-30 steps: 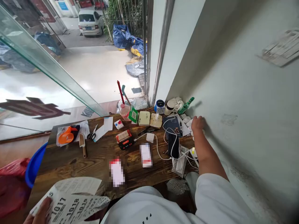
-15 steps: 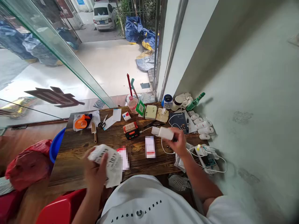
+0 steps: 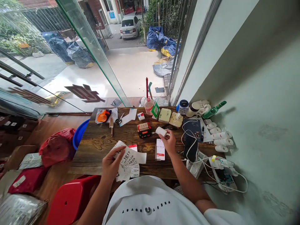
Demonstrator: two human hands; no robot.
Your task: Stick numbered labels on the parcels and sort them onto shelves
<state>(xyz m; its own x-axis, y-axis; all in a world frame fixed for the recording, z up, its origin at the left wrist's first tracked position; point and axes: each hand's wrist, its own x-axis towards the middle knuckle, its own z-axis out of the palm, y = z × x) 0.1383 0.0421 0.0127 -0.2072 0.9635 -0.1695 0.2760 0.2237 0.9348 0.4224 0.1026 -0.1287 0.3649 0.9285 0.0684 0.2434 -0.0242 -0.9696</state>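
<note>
The roll is above the table, short of the printer, its end held by the closed fingers of the right hand. The left hand pinches numbered labels over the near edge. A slack right grip could drop the roll onto the phone; loose left fingers could let the labels slip off that edge. Spare rolls crowd the right edge by the wall; a stool stands off the near left corner.

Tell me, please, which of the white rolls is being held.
The white roll in the right hand; the other rolls lie unheld by the wall.
</note>
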